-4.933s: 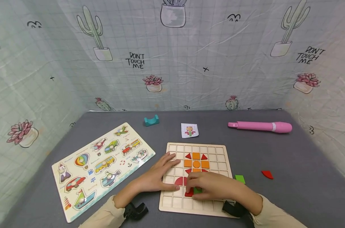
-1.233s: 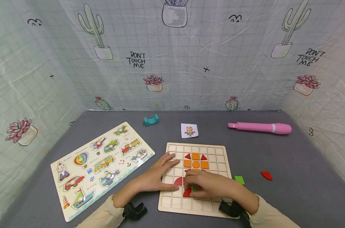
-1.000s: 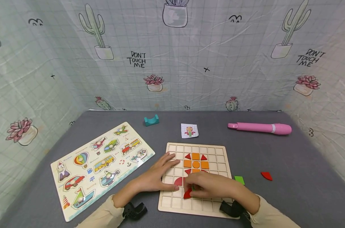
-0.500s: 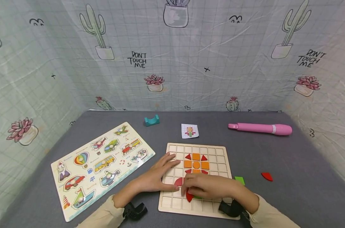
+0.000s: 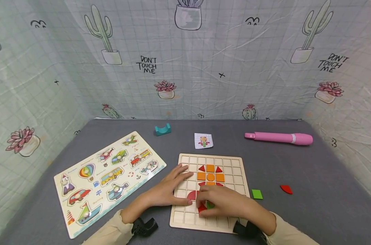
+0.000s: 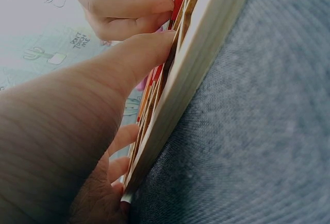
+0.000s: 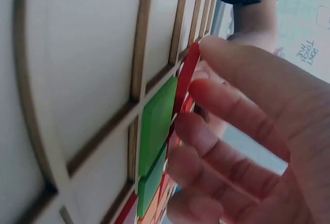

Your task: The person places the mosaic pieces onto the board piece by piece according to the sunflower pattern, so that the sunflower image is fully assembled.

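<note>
A square wooden grid board [image 5: 235, 170] lies in front of me, bearing red, orange and green flat pieces. My right hand [image 5: 223, 201] pinches a red piece [image 5: 202, 208] by its edge between thumb and index finger, over a cell at the lower middle. In the right wrist view this red piece [image 7: 185, 77] stands slightly tilted beside a green square [image 7: 157, 121]. Part of the nearby pieces is hidden under the hand. My left hand [image 5: 164, 192] rests with fingers spread on the board's left side, its thumb near a red quarter-circle piece [image 5: 191, 195].
A loose green square [image 5: 257, 194] and a red quarter-circle [image 5: 286, 189] lie right of the board. Behind it are a small pattern card [image 5: 203, 141], a teal arch block [image 5: 163, 129] and a pink microphone-shaped object [image 5: 278, 137]. A vehicle puzzle board [image 5: 110, 183] lies left.
My right fingers have turned the red piece about over its cell; half a second ago its point faced down. The right hand has shifted slightly. My left hand has stayed in place.
</note>
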Demonstrator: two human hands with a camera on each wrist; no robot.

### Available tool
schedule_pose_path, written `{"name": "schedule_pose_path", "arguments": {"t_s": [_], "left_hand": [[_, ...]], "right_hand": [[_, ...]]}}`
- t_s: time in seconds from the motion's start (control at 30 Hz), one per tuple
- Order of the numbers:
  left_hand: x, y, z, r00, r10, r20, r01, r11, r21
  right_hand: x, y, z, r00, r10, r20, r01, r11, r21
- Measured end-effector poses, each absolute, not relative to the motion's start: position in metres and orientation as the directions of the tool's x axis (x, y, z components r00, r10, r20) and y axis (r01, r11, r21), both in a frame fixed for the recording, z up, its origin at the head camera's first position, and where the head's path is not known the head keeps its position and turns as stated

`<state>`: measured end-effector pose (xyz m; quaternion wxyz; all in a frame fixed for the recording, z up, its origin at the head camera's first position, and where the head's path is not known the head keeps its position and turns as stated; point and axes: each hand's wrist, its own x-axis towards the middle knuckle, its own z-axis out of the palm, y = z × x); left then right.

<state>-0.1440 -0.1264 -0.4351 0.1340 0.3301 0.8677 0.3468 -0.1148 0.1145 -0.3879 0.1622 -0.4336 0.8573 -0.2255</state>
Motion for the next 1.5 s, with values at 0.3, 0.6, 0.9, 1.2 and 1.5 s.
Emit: {"name": "schedule_pose_path", "arguments": {"t_s": [0.3, 0.6, 0.9, 1.2, 1.5], "left_hand": [[-0.144, -0.126, -0.434, -0.741, 0.672, -0.003, 0.481, 0.534, 0.696], [-0.144, -0.126, -0.435, -0.743, 0.669, 0.001, 0.484, 0.536, 0.692], [-0.144, -0.126, -0.435, -0.748, 0.663, -0.011, 0.475, 0.547, 0.689], [-0.143, -0.127, -0.434, -0.752, 0.659, -0.013, 0.473, 0.553, 0.686], [-0.144, -0.126, -0.435, -0.750, 0.662, -0.013, 0.468, 0.544, 0.696]], "right_hand": [[-0.113, 0.112, -0.387, -0.632, -0.767, -0.115, -0.607, 0.582, -0.542], [-0.111, 0.113, -0.384, -0.620, -0.777, -0.107, -0.638, 0.579, -0.508], [-0.108, 0.115, -0.385, -0.652, -0.751, -0.105, -0.617, 0.606, -0.502], [-0.111, 0.124, -0.384, -0.674, -0.736, -0.069, -0.591, 0.593, -0.547], [-0.118, 0.154, -0.380, -0.684, -0.730, -0.005, -0.557, 0.526, -0.643]]}}
